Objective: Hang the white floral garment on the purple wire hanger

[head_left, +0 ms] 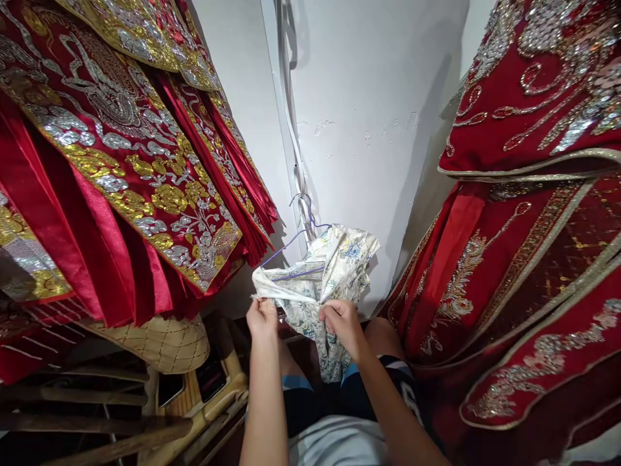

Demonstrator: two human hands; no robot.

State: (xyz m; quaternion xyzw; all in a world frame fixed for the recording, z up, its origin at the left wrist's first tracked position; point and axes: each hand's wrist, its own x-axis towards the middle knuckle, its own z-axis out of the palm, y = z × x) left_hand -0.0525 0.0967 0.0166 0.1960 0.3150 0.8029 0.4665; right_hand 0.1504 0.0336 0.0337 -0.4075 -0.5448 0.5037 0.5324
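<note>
A white floral garment [310,317] with blue and green print hangs partly on a thin purple wire hanger [290,244] in front of me. My left hand [262,317] pinches the garment's edge at its left side. With closed fingers, my right hand [342,323] grips the cloth near the middle, where the front edges meet. The white edge is stretched between both hands. On the right, the garment's shoulder covers the hanger's arm; on the left, part of the hanger arm shows bare above the neckline.
Red embroidered costumes with gold and silver sequins [165,188] hang at the left. More beaded red garments [528,259] hang at the right. A bamboo chair [218,388] with phone-like dark objects stands lower left. Behind is a white wall [359,84] with cables [294,136].
</note>
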